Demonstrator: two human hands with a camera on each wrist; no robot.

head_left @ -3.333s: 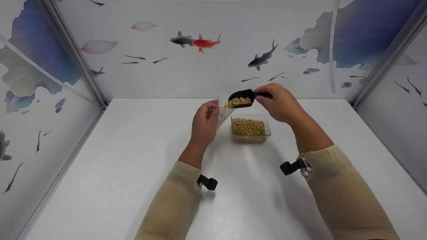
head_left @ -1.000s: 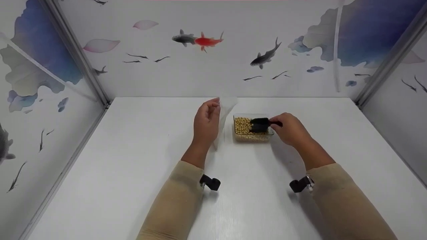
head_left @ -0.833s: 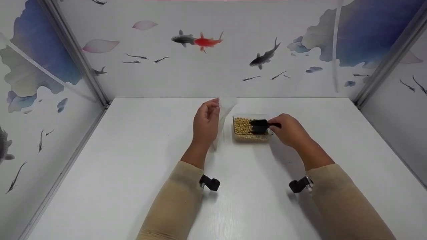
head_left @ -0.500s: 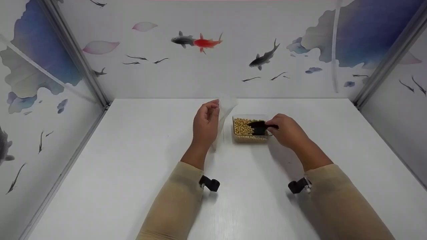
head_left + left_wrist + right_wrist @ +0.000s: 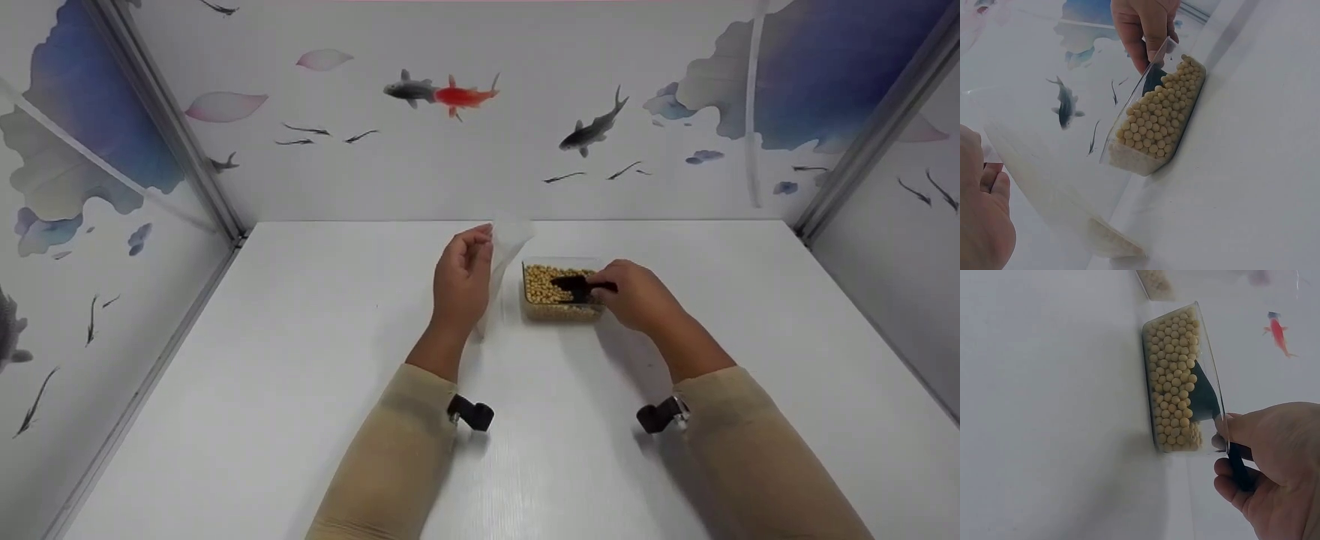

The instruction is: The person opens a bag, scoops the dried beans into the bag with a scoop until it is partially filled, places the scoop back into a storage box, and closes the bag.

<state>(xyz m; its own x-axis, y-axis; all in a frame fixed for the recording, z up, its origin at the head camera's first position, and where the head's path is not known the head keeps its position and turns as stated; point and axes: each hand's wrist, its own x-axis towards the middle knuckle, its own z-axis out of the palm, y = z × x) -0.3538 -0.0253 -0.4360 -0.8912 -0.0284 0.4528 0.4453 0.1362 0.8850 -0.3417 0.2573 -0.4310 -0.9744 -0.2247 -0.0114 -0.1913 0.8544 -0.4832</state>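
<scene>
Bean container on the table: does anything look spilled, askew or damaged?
Nothing stands out. The container sits upright on the table, its beans within the walls. The scoop, in the right hand, dips into them; the left hand holds the bag. I can make out no spilled beans or cracks.

sleeves [image 5: 386, 457]: beige, long, creased | wrist mounts [image 5: 472, 413]: two, black, blocky | mount fittings [image 5: 682, 412]: small, silvery
</scene>
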